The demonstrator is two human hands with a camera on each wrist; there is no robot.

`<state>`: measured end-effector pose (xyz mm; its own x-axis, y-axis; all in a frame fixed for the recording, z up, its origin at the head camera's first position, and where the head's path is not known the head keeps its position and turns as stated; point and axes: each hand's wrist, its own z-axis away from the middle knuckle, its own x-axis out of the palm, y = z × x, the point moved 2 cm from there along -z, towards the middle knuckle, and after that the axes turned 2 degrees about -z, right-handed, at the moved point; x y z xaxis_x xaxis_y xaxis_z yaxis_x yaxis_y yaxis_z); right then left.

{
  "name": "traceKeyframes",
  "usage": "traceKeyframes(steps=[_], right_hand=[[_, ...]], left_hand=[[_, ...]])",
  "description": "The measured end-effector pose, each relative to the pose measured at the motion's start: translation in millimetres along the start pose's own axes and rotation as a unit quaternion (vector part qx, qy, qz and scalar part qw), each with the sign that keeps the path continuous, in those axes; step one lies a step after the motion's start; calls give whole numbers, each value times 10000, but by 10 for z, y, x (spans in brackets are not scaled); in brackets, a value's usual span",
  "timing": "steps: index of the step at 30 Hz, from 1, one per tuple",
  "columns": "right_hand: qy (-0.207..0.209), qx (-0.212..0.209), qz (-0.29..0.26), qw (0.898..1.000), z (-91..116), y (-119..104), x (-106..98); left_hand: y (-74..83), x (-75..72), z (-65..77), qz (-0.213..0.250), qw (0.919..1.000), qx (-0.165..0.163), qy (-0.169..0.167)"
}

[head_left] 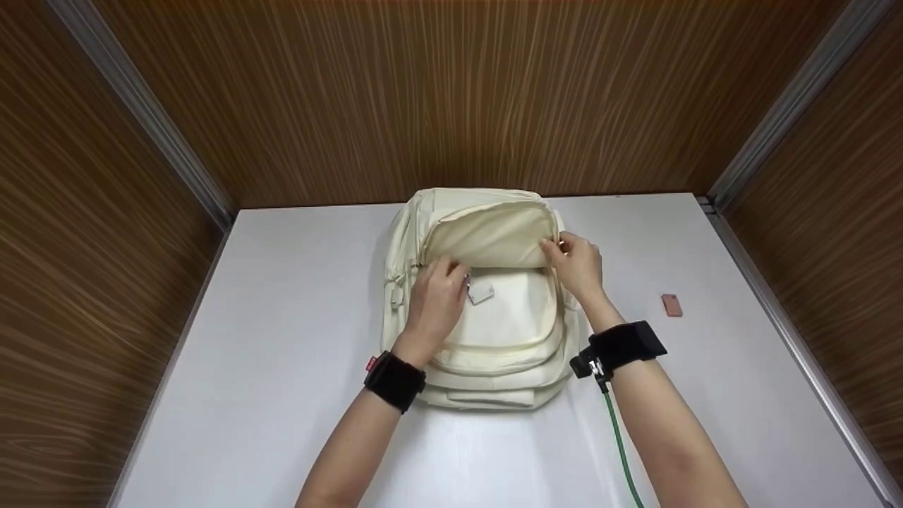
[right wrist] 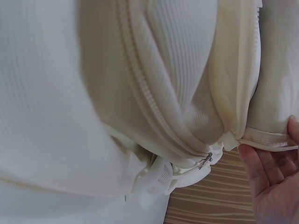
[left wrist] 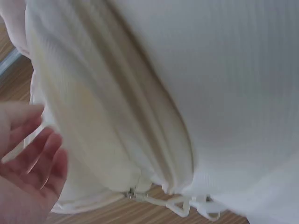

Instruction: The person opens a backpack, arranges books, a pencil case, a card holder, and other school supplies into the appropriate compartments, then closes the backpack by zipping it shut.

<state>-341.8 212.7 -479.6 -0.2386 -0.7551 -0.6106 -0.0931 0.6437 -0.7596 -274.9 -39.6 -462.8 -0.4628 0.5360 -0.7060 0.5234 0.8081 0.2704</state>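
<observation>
A cream backpack point(head_left: 508, 317) lies on the white table with its front pocket unzipped. The pocket's flap point(head_left: 494, 236) is folded back toward the top of the bag, lining showing. My right hand point(head_left: 580, 264) pinches the flap's zippered edge point(right wrist: 268, 143) between thumb and fingers at the right side. Over the left part of the pocket is my left hand point(head_left: 439, 296); in the left wrist view its fingers point(left wrist: 51, 149) are loosely bent, with nothing seen between them. Beside that hand, a small whitish tag-like piece point(head_left: 481, 293) lies on the pocket front.
A small pink rectangular object point(head_left: 671, 305) lies on the table point(head_left: 296, 303) to the right of the backpack. Brown wood-grain panels point(head_left: 451, 99) enclose the back and sides. A green cable point(head_left: 621, 444) runs from the right wristband point(head_left: 628, 343).
</observation>
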Motion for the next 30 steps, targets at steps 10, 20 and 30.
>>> traceKeyframes(steps=[10,20,30], right_hand=[[-1,-21,-12,10000,-8,-5,13],[16,-12,-53,10000,-19,5,9],[-211,3,-368,9991,17,20,-43]], left_hand=[[-477,-74,-96,155,9971,-246,703],[-601,49,0,649,9978,-58,-88],[-606,107,-86,-72,9975,-314,-633]])
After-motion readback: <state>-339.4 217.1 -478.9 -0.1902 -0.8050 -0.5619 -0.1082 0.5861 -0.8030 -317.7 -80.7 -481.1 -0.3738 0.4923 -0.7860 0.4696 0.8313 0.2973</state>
